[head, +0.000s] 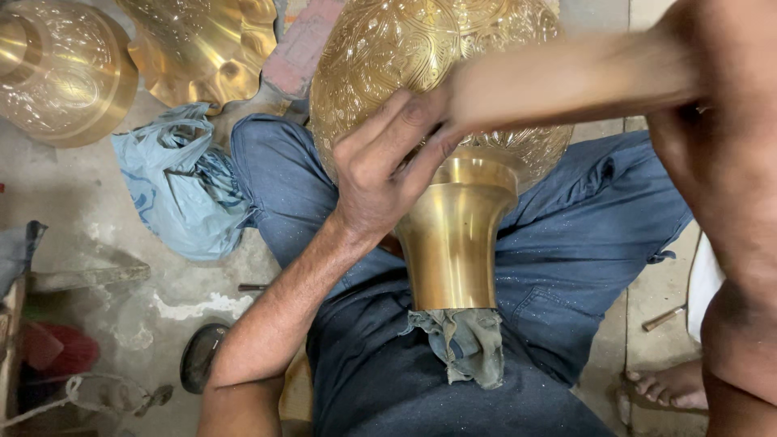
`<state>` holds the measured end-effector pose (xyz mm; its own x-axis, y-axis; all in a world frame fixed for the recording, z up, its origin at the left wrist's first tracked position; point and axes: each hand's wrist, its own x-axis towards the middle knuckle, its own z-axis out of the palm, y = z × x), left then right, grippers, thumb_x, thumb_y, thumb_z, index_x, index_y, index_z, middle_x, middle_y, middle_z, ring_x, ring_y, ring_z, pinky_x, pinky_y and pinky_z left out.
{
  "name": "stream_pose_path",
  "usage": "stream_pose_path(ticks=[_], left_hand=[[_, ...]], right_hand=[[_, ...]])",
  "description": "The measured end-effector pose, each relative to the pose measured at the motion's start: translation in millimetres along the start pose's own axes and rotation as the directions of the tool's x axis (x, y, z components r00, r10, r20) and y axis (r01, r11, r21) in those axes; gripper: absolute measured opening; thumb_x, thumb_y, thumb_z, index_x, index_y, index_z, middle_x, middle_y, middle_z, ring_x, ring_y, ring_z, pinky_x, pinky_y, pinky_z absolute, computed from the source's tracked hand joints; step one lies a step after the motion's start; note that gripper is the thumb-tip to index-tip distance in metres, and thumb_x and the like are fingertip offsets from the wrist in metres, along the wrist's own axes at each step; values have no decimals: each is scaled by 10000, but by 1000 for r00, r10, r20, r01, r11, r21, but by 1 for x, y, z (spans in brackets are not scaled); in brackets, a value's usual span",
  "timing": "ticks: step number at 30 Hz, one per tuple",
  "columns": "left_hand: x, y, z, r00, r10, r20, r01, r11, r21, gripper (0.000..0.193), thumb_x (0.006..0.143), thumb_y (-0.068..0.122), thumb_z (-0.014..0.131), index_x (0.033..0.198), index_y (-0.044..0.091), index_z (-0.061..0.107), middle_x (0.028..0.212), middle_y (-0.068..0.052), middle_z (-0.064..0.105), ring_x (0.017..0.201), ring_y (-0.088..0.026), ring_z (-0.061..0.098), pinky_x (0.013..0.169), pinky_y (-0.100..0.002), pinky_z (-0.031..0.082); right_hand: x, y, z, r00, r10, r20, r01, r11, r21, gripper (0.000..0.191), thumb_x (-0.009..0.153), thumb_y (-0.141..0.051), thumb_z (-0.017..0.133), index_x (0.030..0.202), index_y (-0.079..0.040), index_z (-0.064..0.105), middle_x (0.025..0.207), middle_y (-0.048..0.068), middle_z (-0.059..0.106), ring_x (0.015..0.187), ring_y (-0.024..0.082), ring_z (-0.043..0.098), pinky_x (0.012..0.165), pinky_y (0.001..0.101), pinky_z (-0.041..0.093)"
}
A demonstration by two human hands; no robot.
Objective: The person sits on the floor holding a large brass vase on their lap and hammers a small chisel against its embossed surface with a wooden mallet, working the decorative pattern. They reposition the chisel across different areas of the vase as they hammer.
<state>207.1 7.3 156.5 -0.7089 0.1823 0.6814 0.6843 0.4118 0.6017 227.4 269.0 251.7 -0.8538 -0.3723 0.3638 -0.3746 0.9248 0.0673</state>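
A large engraved brass vase (453,235) lies across my lap on blue jeans (566,243), its smooth flared neck pointing toward me. My left hand (380,174) curls over the spot where the patterned body meets the neck and grips it. My right forearm crosses from the upper right, blurred. My right hand (449,101) ends at the left hand's fingers against the vase body, and its fingers are hidden. A grey-green rag (463,346) hangs at the vase's mouth.
A round brass pot (57,73) and a scalloped brass piece (206,48) stand on the concrete floor at upper left. A crumpled blue plastic bag (174,190) lies beside my knee. A small metal tool (664,317) and a bare foot (668,384) are at lower right.
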Motion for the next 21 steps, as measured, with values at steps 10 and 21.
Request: stream_pose_path(ticks=[10,21], left_hand=[[14,1,2,1000,-2,-5,2,1000,-7,383,968,12,861,1291,24,655,1101,-85,721,918,-160,742,787,-272,624],[27,3,7,1000,22,1,-22,999,-26,327,1004,37,841,1278,49,661,1076,-54,722,899,-128,744,742,-247,630]], right_hand=[[21,4,-9,999,-43,-28,46,991,125,259,1015,117,727,1218,-1,619,1097,157,652,1028,295,675,896,382,543],[15,16,-8,1000,24,-10,-23,998,64,177,1036,120,671,1145,-2,603,1045,138,606,960,269,633,866,358,521]])
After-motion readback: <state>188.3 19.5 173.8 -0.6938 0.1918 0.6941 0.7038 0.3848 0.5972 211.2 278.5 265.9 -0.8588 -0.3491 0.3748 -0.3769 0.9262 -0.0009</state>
